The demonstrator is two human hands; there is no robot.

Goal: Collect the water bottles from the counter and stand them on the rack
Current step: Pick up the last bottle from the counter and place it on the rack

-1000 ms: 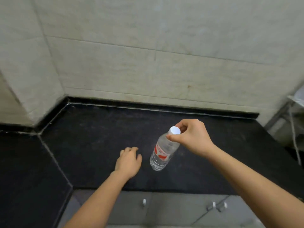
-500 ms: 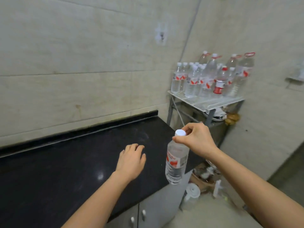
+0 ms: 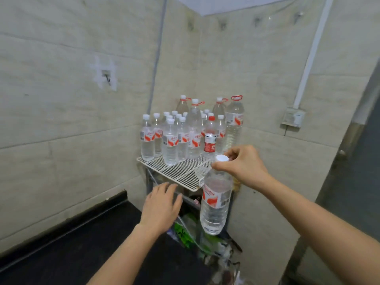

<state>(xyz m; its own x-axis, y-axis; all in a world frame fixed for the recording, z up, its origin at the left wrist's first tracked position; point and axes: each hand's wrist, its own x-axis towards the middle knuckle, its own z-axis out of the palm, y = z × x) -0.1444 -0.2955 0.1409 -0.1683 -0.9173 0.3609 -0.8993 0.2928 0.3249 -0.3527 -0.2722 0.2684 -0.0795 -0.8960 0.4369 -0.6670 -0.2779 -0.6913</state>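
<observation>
My right hand (image 3: 243,166) pinches the neck of a clear water bottle (image 3: 214,202) with a white cap and a red and white label; the bottle hangs upright in the air, just in front of the rack's near right corner. The white wire rack (image 3: 181,170) stands in the room's corner with several water bottles (image 3: 176,134) upright on its back half, some large with red handles. My left hand (image 3: 161,204) is empty with fingers spread, hovering below the rack's front edge, past the end of the black counter (image 3: 86,249).
Under the rack's top shelf lie bags and clutter (image 3: 191,233). A wall socket box (image 3: 293,118) with a white pipe above it sits on the right wall. A dark door edge (image 3: 353,161) is at far right. The rack's front half is bare wire.
The view has swung from the counter to the rack. My right hand has carried the bottle up close to the rack's front corner; my left hand has left the counter and reaches toward the rack.
</observation>
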